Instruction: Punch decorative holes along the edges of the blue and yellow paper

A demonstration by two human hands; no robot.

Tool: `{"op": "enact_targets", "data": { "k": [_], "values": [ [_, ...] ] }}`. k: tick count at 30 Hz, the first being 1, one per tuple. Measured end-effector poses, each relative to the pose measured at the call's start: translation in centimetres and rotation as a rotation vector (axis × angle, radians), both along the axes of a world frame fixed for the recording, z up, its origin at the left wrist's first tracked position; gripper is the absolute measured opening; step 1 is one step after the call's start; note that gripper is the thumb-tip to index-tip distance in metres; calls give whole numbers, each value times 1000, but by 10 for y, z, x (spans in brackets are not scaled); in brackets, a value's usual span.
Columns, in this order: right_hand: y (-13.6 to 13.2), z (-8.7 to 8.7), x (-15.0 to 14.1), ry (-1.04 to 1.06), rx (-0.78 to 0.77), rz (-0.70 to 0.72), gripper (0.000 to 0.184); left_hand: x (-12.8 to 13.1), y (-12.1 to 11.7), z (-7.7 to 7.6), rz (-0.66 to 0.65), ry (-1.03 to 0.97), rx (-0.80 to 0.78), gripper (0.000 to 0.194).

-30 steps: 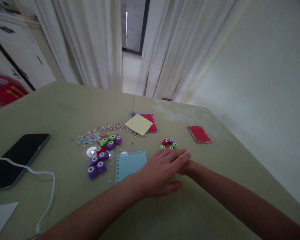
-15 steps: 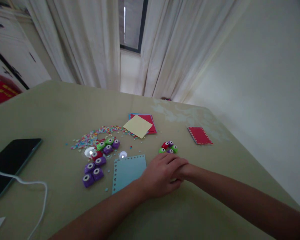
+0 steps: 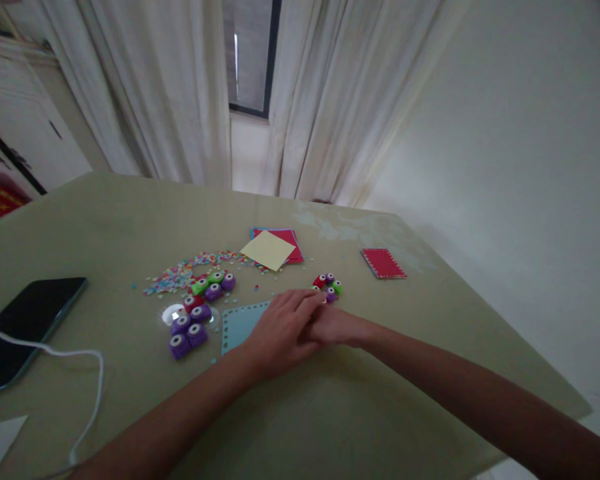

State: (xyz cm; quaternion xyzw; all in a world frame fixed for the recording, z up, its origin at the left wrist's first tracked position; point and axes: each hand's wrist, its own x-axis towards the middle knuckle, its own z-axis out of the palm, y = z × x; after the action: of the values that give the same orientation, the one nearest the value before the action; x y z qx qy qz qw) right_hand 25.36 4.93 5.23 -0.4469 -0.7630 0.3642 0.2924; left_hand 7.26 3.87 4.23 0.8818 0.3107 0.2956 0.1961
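Pale-blue, flat, hole-edged paper (image 3: 240,325) shows just left of the left hand (image 3: 280,331); farther right of the paper, the right hand (image 3: 334,326) meets the left. Remotely, I can't tell what either holds.

the left forearm (image 3: 190,408) is slanting in from seven o'clock, and the left hand (image 3: 280,332) is pointing toward one o'clock, resting across the right hand (image 3: 339,328). the right forearm (image 3: 445,377) is stretching in from four o'clock; the right hand is pointing toward nine, its fingers being mostly hidden beneath the left.
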Motion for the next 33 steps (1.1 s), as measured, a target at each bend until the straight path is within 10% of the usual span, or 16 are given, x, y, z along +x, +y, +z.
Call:
{"op": "enact_targets", "data": {
  "k": [5,20,29,33],
  "values": [
    [3,20,12,-351,-378,-1,39,-60,-25,-22,191,171,37,56],
    [-5,42,5,-736,132,-233,19,-74,-32,-32,152,252,108,59],
    [30,42,-50,-588,196,4,12,-74,-31,-35,155,174,26,53],
    [31,41,-45,-204,149,-75,6,-75,-29,-34,191,87,-53,45]
  ]
}}
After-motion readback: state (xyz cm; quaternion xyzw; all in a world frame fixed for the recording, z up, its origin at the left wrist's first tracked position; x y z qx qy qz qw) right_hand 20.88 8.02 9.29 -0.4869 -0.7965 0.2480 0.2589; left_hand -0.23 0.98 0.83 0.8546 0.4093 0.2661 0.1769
